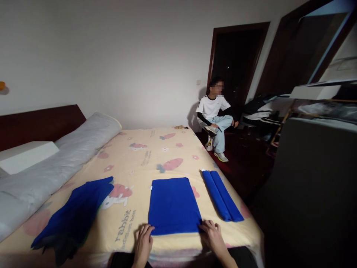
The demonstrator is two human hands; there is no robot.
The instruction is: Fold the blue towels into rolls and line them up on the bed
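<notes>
A blue cloth (174,206) lies spread flat as a rough rectangle on the bed, with a small white tag at its left edge. My left hand (144,238) has its curled fingers on the near left corner of this cloth. At the near right corner, the fingers of my right hand (213,234) pinch the fabric. To the right lie two blue rolled cloths (223,197), side by side. A heap of loose blue cloths (75,212) rests on the left, its near end hanging towards the bed's front edge.
The bed (139,156) has a cream sheet printed with carrots and rabbits. A grey rolled bundle (69,145) and a white box (30,154) lie at the left by the headboard (41,119). Beyond the right edge a person (214,111) sits; a dark panel (315,186) stands nearer.
</notes>
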